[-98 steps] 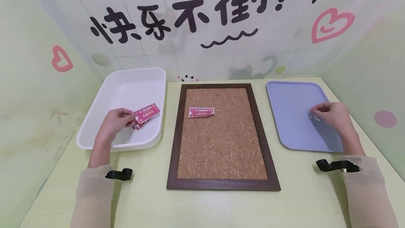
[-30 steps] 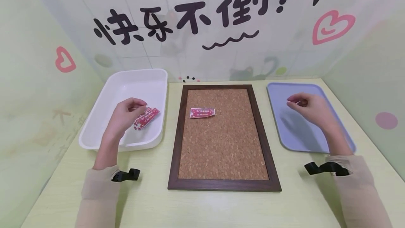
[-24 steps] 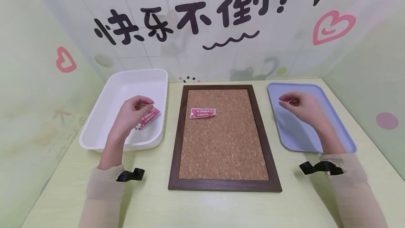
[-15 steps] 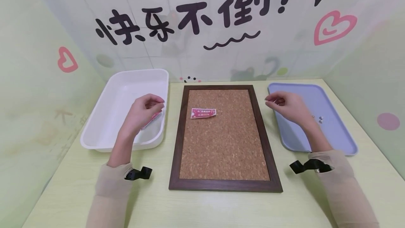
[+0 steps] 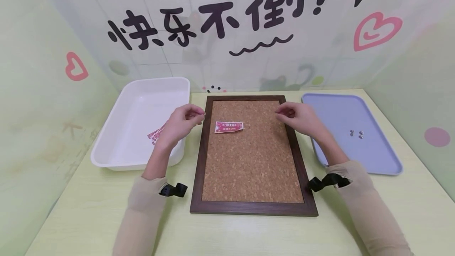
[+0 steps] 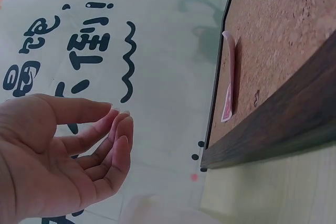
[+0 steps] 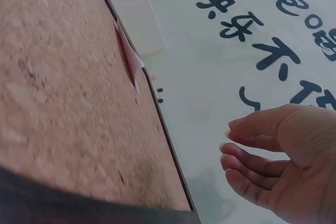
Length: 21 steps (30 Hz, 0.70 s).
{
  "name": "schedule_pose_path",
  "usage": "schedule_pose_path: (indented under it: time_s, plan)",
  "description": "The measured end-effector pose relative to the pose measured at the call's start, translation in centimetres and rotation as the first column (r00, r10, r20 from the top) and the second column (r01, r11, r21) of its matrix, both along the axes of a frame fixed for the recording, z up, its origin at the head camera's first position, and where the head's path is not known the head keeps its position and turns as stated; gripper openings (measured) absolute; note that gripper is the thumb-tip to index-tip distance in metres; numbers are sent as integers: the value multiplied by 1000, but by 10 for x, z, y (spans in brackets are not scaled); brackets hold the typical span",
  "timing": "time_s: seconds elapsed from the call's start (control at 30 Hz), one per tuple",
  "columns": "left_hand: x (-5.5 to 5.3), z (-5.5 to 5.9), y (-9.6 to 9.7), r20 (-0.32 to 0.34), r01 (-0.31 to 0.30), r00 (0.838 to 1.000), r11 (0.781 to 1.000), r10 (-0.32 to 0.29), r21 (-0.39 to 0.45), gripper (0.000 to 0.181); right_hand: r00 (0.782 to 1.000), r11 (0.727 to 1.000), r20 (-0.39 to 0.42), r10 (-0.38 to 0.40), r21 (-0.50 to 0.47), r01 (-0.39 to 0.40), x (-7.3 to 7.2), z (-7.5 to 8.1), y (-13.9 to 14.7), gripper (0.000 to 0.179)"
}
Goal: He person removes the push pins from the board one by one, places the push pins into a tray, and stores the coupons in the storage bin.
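Observation:
My left hand (image 5: 183,123) is over the gap between the white bin and the framed cork board (image 5: 252,169), fingers loosely bent. In the left wrist view its thumb and fingertips come close together, with nothing visible between them. My right hand (image 5: 300,117) hovers over the board's upper right edge; the right wrist view shows a gap between thumb and bent fingers and nothing held. A pink-red coupon (image 5: 229,127) lies on the board's upper left, its lower right edge curling up. More coupons (image 5: 156,133) lie in the white bin, partly hidden by my left hand.
The white bin (image 5: 133,161) stands left of the board. To the right lies a blue tray (image 5: 337,110) with 3 small silver pieces (image 5: 356,134). A printed wall (image 5: 241,66) rises behind the table (image 5: 241,236), with green side walls.
Earlier my left hand held coupons in the white bin; they now lie there. It has moved right, while my right hand has moved left from the blue tray to the board, uncovering the silver pieces.

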<state>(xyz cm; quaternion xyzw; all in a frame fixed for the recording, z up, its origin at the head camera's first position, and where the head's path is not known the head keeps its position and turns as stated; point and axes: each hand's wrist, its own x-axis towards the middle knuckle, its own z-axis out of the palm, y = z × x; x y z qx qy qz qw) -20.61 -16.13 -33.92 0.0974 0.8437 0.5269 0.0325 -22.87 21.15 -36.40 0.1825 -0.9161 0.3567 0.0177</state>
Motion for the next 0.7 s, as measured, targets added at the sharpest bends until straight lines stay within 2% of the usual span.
schedule_pose_path:
  time_s: [0.2,0.37,0.5,0.7]
  plan:
    - [-6,-4,18,15,27,1000,999,-27,31,23,999,999,35,42,-26,-41,-8,-2,-24,24]
    - [-13,-10,31,26,18,999,999,-19,34,20,996,995,27,87,-51,-85,-15,-6,-43,21]
    - [-18,-13,40,44,19,999,999,-21,39,21,992,992,32,122,-45,-121,-19,-7,-59,19]
    - [-26,-22,50,78,19,997,999,-23,50,23,987,990,83,140,-16,-139,-24,-10,-82,19]
